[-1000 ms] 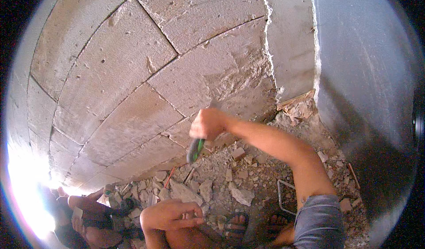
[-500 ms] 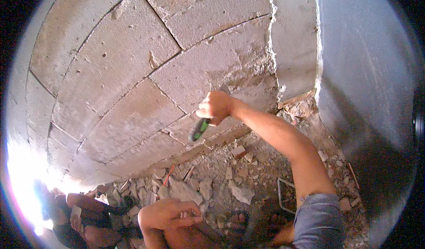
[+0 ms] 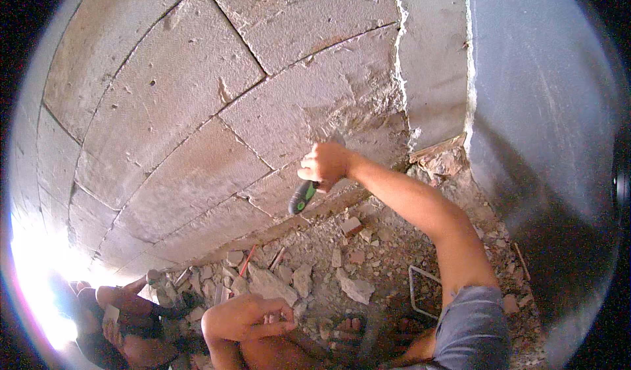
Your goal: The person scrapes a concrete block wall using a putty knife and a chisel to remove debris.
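Note:
My right hand is closed around the black and green handle of a scraper. The handle's end points down and left, and the blurred grey blade meets the wall of pale blocks. Around the blade, the block's surface is rough and chipped. Below, near the lower edge, my left hand hangs bent at the wrist in front of my bare leg. Its fingers are loosely curled, and I see nothing in them.
Broken rubble covers the ground along the wall's foot. A bent metal frame lies beside my right arm. At the right rises a smooth grey wall. Another person crouches at the lower left, holding something pale.
My right hand and the scraper have shifted slightly down and right along the block. My left hand stays curled in nearly the same place. The other person's arm has moved slightly.

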Demonstrator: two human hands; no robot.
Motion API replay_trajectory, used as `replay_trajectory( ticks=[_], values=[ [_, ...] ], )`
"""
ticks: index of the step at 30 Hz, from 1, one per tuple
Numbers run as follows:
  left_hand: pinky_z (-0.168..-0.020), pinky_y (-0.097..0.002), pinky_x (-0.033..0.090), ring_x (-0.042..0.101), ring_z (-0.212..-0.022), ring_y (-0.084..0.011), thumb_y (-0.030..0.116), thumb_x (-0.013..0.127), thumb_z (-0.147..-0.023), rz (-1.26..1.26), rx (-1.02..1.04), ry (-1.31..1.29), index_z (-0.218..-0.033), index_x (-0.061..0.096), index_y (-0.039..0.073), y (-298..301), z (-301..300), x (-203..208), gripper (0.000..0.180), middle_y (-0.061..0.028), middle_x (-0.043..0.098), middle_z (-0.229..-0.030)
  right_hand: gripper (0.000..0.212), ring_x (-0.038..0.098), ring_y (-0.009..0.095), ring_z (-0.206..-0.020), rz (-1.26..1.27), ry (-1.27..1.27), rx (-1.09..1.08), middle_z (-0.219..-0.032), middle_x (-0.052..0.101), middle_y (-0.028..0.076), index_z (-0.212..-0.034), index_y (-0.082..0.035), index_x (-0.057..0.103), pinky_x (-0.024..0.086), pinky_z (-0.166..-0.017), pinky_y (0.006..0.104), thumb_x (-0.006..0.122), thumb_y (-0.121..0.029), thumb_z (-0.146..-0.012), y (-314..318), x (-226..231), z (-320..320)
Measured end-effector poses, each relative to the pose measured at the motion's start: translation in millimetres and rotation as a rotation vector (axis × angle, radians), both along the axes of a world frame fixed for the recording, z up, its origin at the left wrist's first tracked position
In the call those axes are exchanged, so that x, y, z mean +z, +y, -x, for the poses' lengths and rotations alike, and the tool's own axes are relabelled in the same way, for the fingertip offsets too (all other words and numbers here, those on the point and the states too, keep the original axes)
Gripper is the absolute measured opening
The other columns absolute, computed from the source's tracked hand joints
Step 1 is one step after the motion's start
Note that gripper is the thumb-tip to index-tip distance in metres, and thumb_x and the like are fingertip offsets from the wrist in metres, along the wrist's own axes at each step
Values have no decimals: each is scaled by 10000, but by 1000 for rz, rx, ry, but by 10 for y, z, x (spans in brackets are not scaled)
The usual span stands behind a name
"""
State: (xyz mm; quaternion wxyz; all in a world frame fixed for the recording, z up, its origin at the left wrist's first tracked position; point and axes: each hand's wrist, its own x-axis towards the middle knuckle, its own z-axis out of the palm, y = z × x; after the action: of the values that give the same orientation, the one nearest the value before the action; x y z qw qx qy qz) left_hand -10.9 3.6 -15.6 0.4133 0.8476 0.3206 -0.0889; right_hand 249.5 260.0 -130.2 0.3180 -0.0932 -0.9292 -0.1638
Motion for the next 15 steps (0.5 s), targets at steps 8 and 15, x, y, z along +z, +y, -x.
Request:
replay_trajectory(
  ticks=[8, 15],
  values=[
    [-628, -399, 500, 653, -710, -314, 347, 580, -927, 23, 21, 23, -1018, 607, 120, -14, -68, 44, 246, -110, 657, -788, 258, 616, 251, -609, 1, -44, 145, -648, 540, 40, -732, -115, 510, 499, -499, 389, 651, -291, -607, -334, -160, 275],
    [-620, -396, 497, 646, -692, -317, 356, 574, -928, 8, 1, 39, -1014, 608, 126, -2, -60, 27, 247, -114, 650, -761, 338, 612, 252, -596, -49, 67, -90, -670, 555, 45, -770, -107, 529, 499, -504, 399, 704, -324, -579, 92, -106, -312]
  ],
)
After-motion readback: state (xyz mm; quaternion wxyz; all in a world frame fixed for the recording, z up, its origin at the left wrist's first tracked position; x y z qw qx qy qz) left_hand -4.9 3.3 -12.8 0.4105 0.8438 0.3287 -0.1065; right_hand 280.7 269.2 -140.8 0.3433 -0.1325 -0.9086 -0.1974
